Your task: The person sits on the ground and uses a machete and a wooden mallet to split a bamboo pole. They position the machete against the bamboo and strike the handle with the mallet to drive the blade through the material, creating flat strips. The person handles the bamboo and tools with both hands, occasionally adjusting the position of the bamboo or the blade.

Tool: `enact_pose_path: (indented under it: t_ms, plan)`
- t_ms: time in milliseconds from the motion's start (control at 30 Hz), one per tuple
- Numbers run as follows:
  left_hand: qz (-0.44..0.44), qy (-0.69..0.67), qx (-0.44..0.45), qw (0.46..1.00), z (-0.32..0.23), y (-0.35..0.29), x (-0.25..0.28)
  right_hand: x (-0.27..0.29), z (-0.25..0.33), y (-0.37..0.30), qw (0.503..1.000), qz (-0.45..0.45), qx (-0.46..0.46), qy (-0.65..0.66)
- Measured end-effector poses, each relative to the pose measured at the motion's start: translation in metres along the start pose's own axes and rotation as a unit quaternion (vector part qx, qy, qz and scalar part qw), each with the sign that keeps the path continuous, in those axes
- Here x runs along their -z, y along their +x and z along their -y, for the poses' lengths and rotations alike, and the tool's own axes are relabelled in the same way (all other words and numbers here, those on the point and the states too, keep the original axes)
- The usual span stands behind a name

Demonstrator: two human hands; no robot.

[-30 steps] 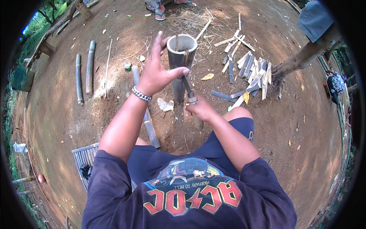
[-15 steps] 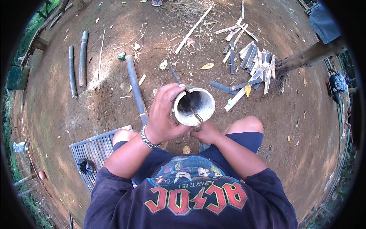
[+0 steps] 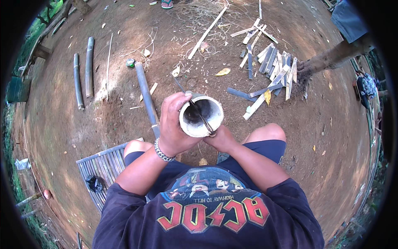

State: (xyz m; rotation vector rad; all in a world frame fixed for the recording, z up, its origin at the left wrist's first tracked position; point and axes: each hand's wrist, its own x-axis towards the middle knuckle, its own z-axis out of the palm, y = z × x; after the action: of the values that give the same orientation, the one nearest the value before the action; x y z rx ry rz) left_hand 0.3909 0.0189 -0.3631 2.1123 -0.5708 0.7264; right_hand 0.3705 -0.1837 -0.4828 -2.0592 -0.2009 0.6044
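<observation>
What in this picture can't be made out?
In the head view:
- Bamboo tube: its lower end is hidden by its own rim and the hands.
- Right hand: the tube's rim and its own back hide what the fingers grip.
- Sandalled foot: the top edge cuts off its wearer.
- Black plastic: too small to tell if anything is inside.

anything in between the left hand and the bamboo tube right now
Nothing visible: the left hand grips the bamboo tube directly, around its left side. A thin dark blade crosses the tube's open mouth, but not between the hand and the tube's outer wall.
</observation>
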Motion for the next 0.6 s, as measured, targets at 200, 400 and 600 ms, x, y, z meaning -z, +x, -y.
enact_pose_path:
  t_ms: [200, 400, 600]
  plan:
    - [-0.019, 0.016, 0.019, 1.000, -0.003, 0.016, -0.018, 0.019, 0.010, 0.003, 0.998, -0.057, -0.010, -0.035]
    - [-0.048, 0.035, 0.047, 0.997, 0.016, 0.073, -0.049, 0.056, 0.019, 0.041, 0.997, -0.054, -0.047, -0.031]
    - [-0.036, 0.045, 0.095, 0.994, 0.026, 0.118, -0.077, 0.088, 0.030, 0.063, 0.994, -0.052, -0.086, -0.036]
